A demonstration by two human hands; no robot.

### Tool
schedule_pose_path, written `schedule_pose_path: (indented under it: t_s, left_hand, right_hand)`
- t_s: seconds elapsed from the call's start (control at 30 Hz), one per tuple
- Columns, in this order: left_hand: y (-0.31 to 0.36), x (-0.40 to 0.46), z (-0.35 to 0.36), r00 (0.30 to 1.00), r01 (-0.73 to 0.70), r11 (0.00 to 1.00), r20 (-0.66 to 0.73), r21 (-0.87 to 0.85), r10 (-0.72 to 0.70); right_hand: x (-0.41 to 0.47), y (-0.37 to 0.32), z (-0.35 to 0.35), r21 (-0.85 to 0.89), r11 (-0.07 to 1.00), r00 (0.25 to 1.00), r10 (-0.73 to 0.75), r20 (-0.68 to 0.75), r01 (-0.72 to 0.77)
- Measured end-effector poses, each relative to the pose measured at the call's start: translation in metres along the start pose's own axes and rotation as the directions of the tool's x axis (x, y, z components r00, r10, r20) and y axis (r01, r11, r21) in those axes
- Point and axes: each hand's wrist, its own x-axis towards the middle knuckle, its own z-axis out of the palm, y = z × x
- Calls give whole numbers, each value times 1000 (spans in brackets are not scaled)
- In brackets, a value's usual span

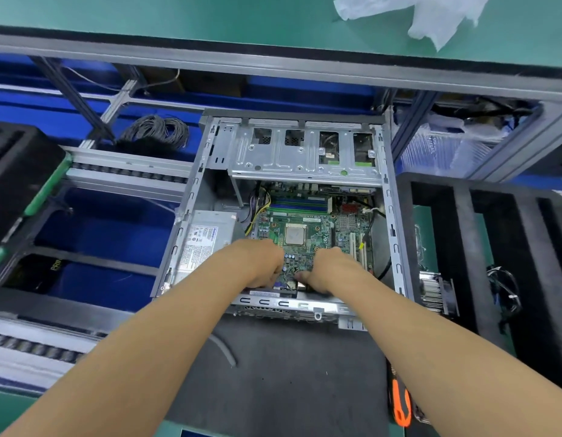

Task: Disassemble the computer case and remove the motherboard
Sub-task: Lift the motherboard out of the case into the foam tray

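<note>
Both my hands down in the open computer case [191, 197], fingers curled on the near edge of the motherboard [308, 228]: left hand [260, 266], right hand [328, 268]. Board lies flat inside, power supply [204, 241] left, drive cage [304, 152] beyond. Orange-handled tool [401, 405] on mat.

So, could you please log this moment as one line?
case open | board inside | left hand, right hand on board's near edge | grip unclear
</note>
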Motion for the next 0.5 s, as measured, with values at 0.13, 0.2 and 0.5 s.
schedule_pose_path:
  t_s: [0.13,0.2,0.5]
  left_hand:
    - [-2,19,7,998,25,1000,64,-11,-24]
    - [-4,27,12,996,36,999,79,27,-38]
    - [-3,47,19,993,38,997,114,-69,-30]
  right_hand:
    - [1,6,3,0,1000,1000,-25,-6,25]
    - [2,7,4,1,999,999,-34,-14,34]
    - [3,8,3,-21,999,999,-41,6,41]
